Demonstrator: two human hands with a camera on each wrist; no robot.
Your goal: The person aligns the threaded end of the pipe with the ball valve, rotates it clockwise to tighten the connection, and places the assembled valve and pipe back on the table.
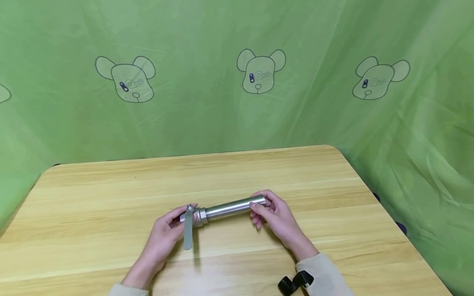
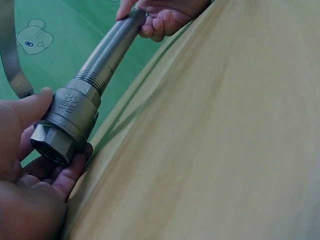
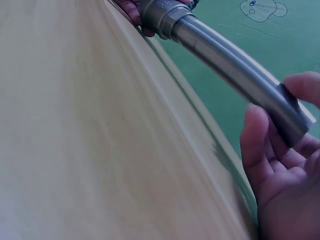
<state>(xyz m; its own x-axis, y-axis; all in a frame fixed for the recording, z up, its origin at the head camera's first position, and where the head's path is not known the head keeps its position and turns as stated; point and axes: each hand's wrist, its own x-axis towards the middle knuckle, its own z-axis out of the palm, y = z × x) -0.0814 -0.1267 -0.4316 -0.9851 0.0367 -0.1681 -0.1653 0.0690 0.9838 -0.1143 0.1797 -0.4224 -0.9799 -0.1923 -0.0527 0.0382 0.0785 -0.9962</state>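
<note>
A metal ball valve [image 2: 70,112] with a flat lever handle [image 1: 188,230] is joined to a straight steel pipe [image 1: 229,208]; threads show where the pipe enters the valve in the left wrist view. My left hand [image 1: 166,232] grips the valve body, thumb on one side and fingers curled beneath. The lever points toward me in the head view. At the pipe's far end, my right hand [image 1: 277,216] pinches it between thumb and fingers [image 3: 257,130]. Valve and pipe are held above the table, the pipe end slightly farther back than the valve.
The wood-grain table [image 1: 111,193] spans the view beneath both hands. Behind it and along its right side hangs a green curtain [image 1: 207,115] printed with bear heads. A black wrist device [image 1: 296,281] sits at the right sleeve [image 1: 324,275].
</note>
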